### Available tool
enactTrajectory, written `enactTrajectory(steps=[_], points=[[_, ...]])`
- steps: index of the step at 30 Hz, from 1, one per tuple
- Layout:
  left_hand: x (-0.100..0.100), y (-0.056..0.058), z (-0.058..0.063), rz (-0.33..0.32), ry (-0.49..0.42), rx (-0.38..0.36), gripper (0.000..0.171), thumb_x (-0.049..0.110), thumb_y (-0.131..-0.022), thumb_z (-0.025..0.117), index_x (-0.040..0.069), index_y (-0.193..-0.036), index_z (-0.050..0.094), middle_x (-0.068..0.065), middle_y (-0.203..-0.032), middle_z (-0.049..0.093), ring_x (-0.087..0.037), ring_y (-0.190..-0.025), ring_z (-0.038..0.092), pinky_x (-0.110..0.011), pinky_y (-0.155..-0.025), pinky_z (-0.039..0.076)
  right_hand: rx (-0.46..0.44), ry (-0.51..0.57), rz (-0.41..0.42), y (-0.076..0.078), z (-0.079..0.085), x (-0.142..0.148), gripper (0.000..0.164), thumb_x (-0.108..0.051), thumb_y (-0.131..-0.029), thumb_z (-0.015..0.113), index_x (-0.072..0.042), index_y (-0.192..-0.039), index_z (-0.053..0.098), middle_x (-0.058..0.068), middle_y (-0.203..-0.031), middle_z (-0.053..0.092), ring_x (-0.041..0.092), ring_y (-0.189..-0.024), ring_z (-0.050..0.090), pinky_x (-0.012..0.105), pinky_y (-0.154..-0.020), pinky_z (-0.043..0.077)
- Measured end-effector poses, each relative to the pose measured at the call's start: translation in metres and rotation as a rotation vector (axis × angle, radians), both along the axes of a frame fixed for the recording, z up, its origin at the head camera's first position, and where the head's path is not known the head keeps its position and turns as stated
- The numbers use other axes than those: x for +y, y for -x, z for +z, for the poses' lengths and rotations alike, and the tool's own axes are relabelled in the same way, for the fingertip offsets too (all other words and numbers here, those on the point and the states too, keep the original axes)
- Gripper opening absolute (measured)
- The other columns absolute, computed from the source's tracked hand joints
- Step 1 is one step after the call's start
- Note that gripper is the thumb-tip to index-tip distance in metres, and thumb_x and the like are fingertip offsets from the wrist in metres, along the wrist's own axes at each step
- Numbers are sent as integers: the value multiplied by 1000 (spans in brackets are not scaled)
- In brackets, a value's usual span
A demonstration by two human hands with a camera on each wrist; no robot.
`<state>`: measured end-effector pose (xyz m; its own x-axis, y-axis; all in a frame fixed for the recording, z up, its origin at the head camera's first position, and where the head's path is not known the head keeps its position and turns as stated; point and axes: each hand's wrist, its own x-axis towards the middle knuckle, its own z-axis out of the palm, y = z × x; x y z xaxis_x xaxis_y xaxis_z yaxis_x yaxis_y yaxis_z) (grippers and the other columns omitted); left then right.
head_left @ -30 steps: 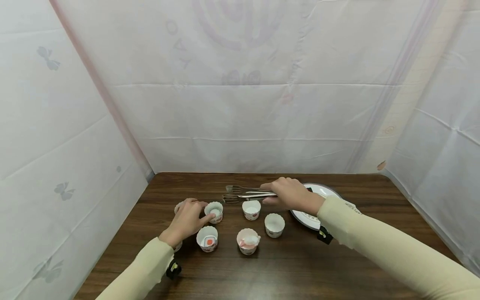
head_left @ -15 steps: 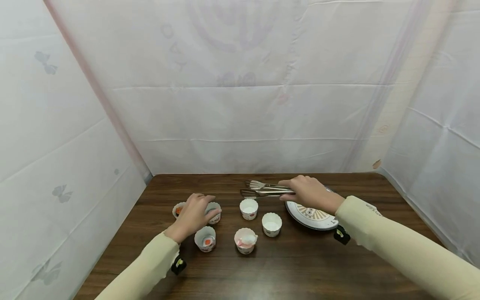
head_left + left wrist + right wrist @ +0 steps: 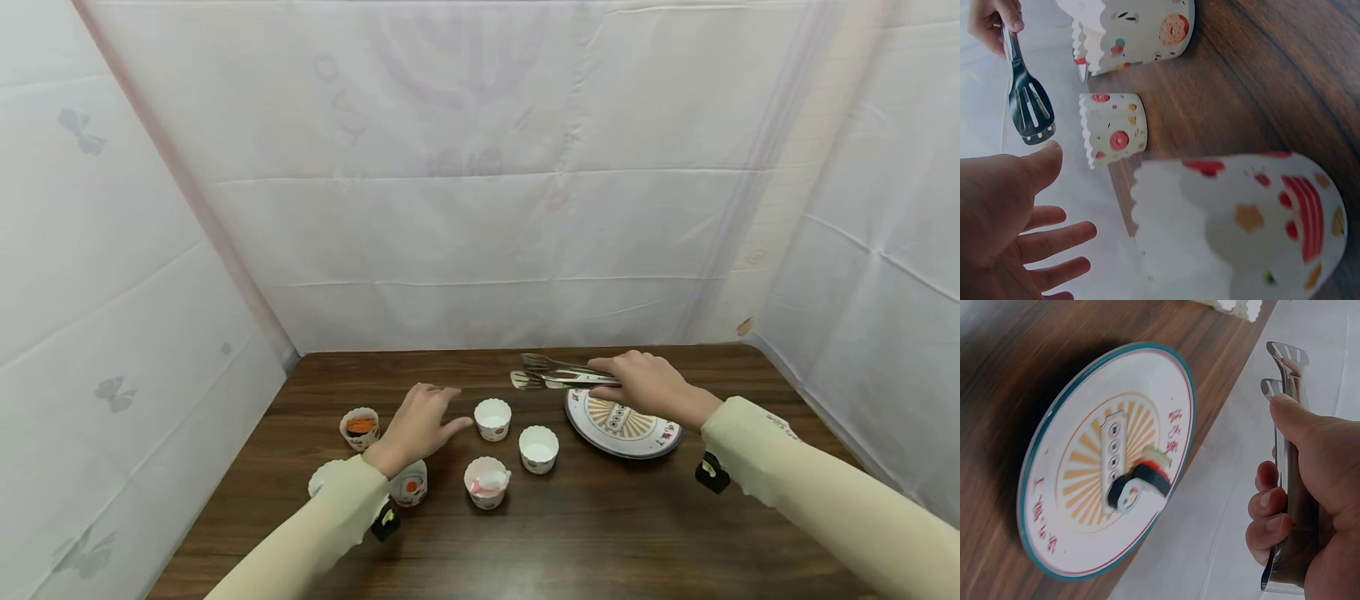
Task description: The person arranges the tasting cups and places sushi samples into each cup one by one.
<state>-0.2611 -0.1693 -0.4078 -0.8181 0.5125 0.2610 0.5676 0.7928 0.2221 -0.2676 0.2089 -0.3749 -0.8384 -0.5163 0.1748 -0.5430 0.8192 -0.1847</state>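
My left hand (image 3: 420,425) hovers over the paper baking cups at the left, fingers spread and holding nothing. One cup holds an orange-topped sushi piece (image 3: 361,426); another, partly behind my forearm, holds a piece with an orange centre (image 3: 411,485). A scalloped cup (image 3: 1241,225) looms large beside my fingers in the left wrist view. My right hand (image 3: 648,387) grips a pair of metal tongs (image 3: 562,377) with slotted ends, pointing left. These tongs are above the far side of a round plate (image 3: 1041,450), which bears a black-wrapped sushi roll (image 3: 1124,494) and another sushi piece (image 3: 1152,475).
A cup with pink and white contents (image 3: 487,482) stands at the front middle. Two white cups, one farther back (image 3: 492,419) and one nearer the plate (image 3: 538,450), stand to its right. Another cup (image 3: 324,473) is partly hidden by my left sleeve. White cloth (image 3: 480,250) encloses the wooden table.
My left hand has moved right from the left cups, uncovering the one with the orange-topped piece. My right hand has carried the tongs right, from over the middle cups towards the plate.
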Motion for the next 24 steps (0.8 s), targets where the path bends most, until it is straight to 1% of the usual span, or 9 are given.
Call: enactTrajectory(steps=[3,6,9,12,15,18,24], points=[[5,2,-3,-20,-3,-13,51,29,-95,77,-7,-129,66,-22,-104,75,-42,-112,64,-57,-109,39,-9,4,-25,-1,-1,9,52,-36,-96,74,-5,-137,65,11,-105,75,17,-72,68,31,-51,47],[9,4,-5,-40,-1,-16,51,29,-94,77,-8,-128,66,-22,-101,75,-43,-112,64,-57,-109,40,-17,-1,-47,-3,-3,18,53,-37,-96,73,-4,-137,65,10,-102,75,14,-67,65,29,-48,43],[12,5,-8,-56,13,-9,51,29,-94,78,-8,-127,66,-21,-97,75,-42,-110,65,-57,-107,41,-26,-3,-65,-5,-6,27,52,-36,-96,73,-3,-136,65,11,-99,75,10,-62,61,29,-46,40],[13,5,-8,-72,31,7,50,29,-93,78,-7,-126,66,-19,-93,75,-41,-107,66,-57,-106,43,-30,2,-80,-8,-7,35,51,-33,-97,73,-2,-136,65,13,-100,76,10,-61,61,29,-47,40],[16,5,-8,-82,41,14,49,27,-93,79,-7,-125,67,-19,-92,75,-40,-105,68,-56,-105,44,-25,-1,-93,-9,-10,43,50,-32,-97,73,-2,-135,65,16,-106,75,14,-66,65,30,-49,42],[18,5,-8,-79,61,2,48,28,-94,78,-7,-126,67,-19,-97,76,-39,-105,68,-55,-106,43,-25,-5,-110,-11,-12,50,50,-32,-97,73,-2,-135,65,17,-110,74,19,-71,68,31,-49,44],[21,3,-9,-73,93,3,47,29,-93,78,-6,-124,68,-17,-101,76,-38,-106,67,-55,-105,44,-14,-5,-148,-15,-18,61,51,-34,-95,75,-3,-135,66,16,-112,74,26,-78,71,32,-49,44]])
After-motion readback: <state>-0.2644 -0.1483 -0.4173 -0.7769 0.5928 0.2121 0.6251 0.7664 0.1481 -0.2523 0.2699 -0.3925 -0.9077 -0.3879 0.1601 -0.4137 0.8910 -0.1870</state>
